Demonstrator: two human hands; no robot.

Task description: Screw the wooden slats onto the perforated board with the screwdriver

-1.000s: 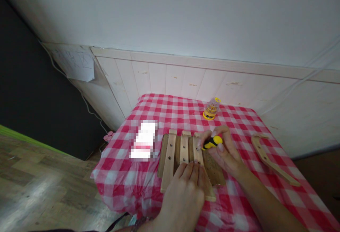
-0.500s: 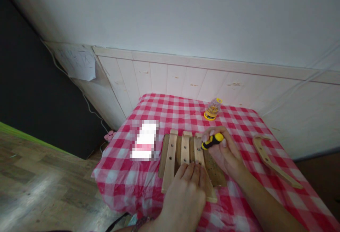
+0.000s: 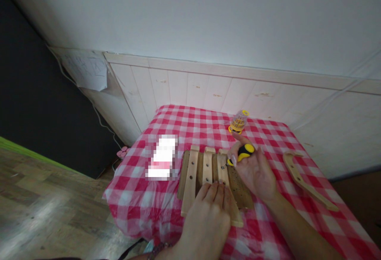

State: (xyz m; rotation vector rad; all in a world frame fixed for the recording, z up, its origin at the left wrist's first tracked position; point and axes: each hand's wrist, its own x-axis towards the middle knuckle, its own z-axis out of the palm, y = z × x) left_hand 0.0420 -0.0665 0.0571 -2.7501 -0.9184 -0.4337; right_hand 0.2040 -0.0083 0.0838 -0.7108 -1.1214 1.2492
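Screwdriver [image 3: 245, 150] is pinched loosely in right hand [image 3: 257, 174] at the third strip [image 3: 221, 176] on the board [image 3: 240, 194], left hand [image 3: 208, 212] pressed flat, so I'd guess two strips [image 3: 189, 186] done, fourth strip [image 3: 306, 185] lying off-board to go.

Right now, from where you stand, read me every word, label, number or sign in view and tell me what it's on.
None can be read.
Paper on the wall: drawn lines, too faint to make out.
Case: dark mark at its base, too small.
Bright rectangle on the cloth: pixelated.
Screwdriver: no lettering visible.
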